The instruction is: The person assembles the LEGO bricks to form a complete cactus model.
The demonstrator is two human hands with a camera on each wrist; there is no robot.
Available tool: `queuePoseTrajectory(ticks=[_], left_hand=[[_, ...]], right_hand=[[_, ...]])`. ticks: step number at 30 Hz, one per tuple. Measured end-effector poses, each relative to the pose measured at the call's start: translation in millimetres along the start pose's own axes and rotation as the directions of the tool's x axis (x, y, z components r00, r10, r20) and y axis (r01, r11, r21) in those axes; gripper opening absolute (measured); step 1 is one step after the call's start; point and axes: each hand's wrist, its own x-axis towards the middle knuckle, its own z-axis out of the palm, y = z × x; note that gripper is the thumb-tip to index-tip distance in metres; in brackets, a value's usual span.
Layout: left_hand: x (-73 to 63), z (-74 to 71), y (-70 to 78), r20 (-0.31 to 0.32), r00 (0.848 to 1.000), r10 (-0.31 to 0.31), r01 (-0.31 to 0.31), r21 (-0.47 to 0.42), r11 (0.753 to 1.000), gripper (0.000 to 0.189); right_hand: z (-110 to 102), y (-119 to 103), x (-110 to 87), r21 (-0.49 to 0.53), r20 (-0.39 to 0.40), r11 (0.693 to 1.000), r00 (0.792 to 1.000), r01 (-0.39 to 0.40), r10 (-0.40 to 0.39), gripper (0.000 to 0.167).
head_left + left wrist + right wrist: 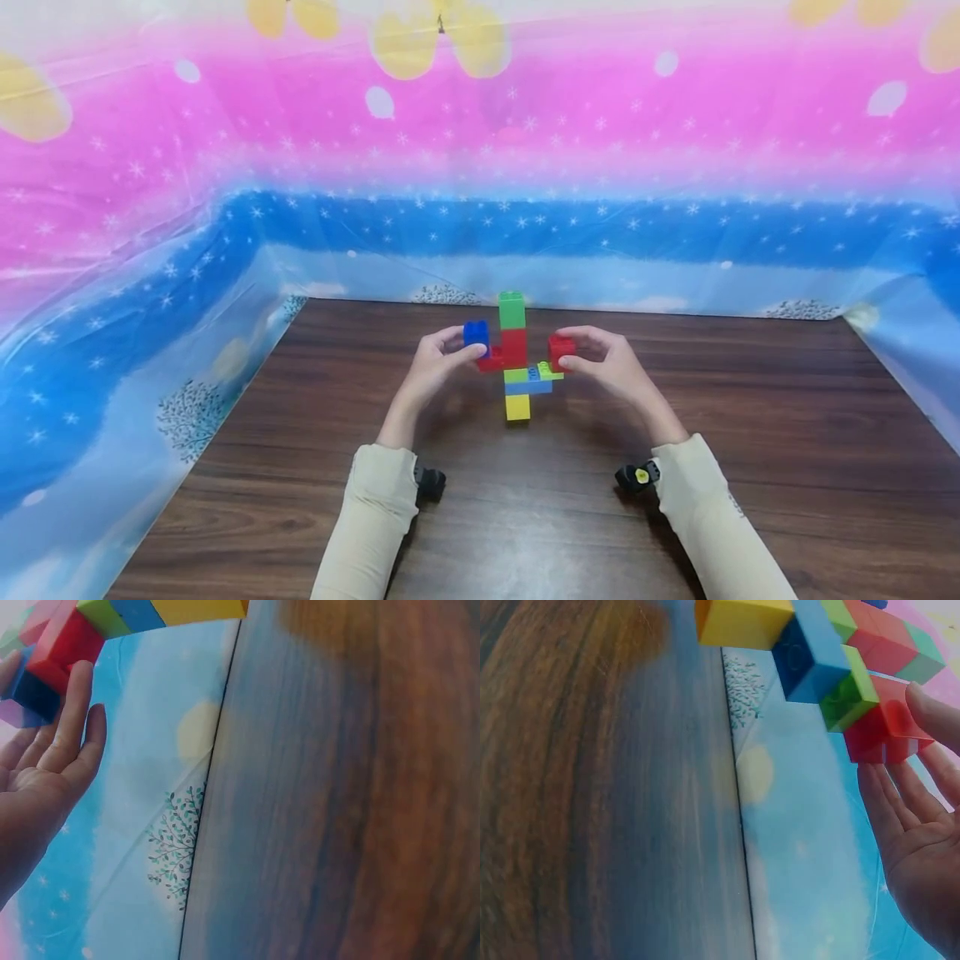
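Near the middle of the table, in the head view, stands a tower of toy building bricks: a yellow brick (517,407) at the bottom, a light blue brick (528,387) above it, then lime, a red brick (515,348) and a green brick (512,311) on top. My left hand (433,364) pinches a dark blue brick (475,333) over the red arm on the tower's left side. On the other side my right hand (611,367) pinches a red brick (561,350) at the small lime brick (849,697) on the light blue one's outer end.
The tower is on a dark brown wooden table (480,517). A patterned pink and blue cloth (480,158) hangs behind it and along both sides. Black wrist cameras, one of them the left camera (431,483), sit by the cream sleeves (375,500).
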Motion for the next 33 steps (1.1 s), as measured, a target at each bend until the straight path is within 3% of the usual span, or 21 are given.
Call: queuePoseTrajectory(ticks=[6,14,21,27,33], left_hand=[[-0.4,-1.2,1.8,-0.012,1.000,0.019,-0.019,-0.019,1.000,0.039],[0.9,-2.3,5.1,-0.087,0.995,0.055,-0.058,-0.026,0.998,0.031],[-0.6,1.9,10.6,-0.115,0.992,0.043,-0.048,-0.037,0.998,0.034],[0.2,7.0,9.3,-0.129,0.991,0.026,-0.026,0.008,1.000,0.037],[3.3,13.4,4.2,-0.126,0.989,0.083,-0.075,0.068,0.995,0.046]], right_hand=[[1,-1,0.2,0.005,0.002,1.000,1.000,-0.015,0.015,0.049],[7,-1,2.7,-0.005,-0.003,1.000,1.000,0.008,-0.008,0.045],[8,0,-1.0,0.006,-0.012,1.000,1.000,-0.020,0.020,0.045],[7,0,-3.4,0.075,-0.019,0.997,0.999,-0.038,0.039,0.047],[6,3,-2.4,0.112,-0.049,0.992,0.996,-0.066,0.072,0.047]])
